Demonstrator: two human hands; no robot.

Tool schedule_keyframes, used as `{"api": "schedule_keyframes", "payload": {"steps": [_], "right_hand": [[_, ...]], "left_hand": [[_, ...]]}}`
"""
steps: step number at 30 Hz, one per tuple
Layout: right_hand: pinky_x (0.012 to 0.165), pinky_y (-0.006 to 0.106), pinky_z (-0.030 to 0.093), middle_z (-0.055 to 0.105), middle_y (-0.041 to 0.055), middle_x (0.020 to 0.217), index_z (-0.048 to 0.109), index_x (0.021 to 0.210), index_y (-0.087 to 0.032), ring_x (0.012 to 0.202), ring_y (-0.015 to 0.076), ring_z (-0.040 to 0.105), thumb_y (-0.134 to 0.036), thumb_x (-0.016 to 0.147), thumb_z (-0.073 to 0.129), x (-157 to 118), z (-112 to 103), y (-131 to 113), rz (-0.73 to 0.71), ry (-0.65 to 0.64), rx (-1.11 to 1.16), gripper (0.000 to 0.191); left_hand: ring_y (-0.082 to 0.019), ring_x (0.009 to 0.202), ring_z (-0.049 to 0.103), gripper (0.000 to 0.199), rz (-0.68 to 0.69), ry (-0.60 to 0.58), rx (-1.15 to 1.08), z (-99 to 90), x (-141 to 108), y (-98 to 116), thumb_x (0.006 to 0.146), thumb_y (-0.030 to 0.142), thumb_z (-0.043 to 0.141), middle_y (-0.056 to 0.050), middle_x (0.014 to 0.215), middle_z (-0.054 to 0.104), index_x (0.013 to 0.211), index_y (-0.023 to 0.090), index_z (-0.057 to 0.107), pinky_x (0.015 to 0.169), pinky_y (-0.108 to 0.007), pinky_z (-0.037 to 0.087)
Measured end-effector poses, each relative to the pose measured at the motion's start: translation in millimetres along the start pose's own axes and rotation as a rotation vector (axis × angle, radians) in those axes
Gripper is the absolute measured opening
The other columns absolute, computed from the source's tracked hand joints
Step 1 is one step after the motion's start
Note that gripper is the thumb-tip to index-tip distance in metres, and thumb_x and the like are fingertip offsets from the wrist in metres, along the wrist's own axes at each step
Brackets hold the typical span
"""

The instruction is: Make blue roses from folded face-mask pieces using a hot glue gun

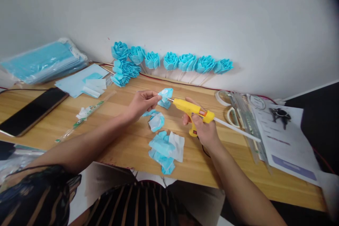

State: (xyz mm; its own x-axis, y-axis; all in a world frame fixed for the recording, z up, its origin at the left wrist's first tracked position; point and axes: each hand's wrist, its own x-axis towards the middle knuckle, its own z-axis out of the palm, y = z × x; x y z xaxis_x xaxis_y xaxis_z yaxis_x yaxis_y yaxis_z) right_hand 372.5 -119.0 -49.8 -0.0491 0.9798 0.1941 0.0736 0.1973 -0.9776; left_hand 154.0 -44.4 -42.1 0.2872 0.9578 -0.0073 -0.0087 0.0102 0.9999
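Two hands at work over the wooden tabletop (119, 144). Left hand (144, 104) pinches the left edge of a blue-and-white crinkled petal piece (166, 93) between thumb and fingers; right hand (208, 132) wraps the grip of a yellow plastic glue gun (186, 106). Trigger squeeze: cannot tell. Petal piece sits just beyond the loose blue-and-white scraps (156, 122), metal nozzle (171, 100) right at it.

Handling, as judged: steady petal, light trigger pressure, small dab near the edge, fingertips clear of the likely hot nozzle, no poking the thin sheet.

Gun's nozzle points left and slightly away from the person; long axis slants from there back to the right and nearer, white glue stick (235, 128) trailing roughly in line. Handle drops toward the person. Petal spreads rightward from the pinch; its own long axis unclear, too crumpled.
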Motion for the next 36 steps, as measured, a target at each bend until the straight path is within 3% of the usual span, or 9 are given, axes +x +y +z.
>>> {"api": "schedule_keyframes", "payload": {"steps": [14,36], "right_hand": [[0.061,0.03,0.046,0.057,-0.0015,0.065,0.055,0.14,-0.021,0.062,0.0151,0.053,-0.054,0.088,0.059,-0.1,0.9,-1.5,0.004,-0.011,-0.063,0.061],[0.055,0.027,0.043,0.054,-0.0029,0.062,0.065,0.124,-0.019,0.06,0.0136,0.049,-0.044,0.087,0.059,1.0,-1.9,2.5,0.075,0.074,-0.111,0.045]], "left_hand": [[-0.004,0.042,0.036,0.037,0.018,-0.021,-0.001,-0.7,-1.8,2.1,0.073,0.047,0.073,0.004,0.05,0.05,0.064,0.015,0.057,0.042,-0.02,0.025],[-0.004,0.042,0.036,0.034,0.019,-0.027,0.002,-0.4,-1.5,1.2,0.074,0.044,0.072,0.004,0.049,0.049,0.063,0.015,0.057,0.042,-0.02,0.025]]}}
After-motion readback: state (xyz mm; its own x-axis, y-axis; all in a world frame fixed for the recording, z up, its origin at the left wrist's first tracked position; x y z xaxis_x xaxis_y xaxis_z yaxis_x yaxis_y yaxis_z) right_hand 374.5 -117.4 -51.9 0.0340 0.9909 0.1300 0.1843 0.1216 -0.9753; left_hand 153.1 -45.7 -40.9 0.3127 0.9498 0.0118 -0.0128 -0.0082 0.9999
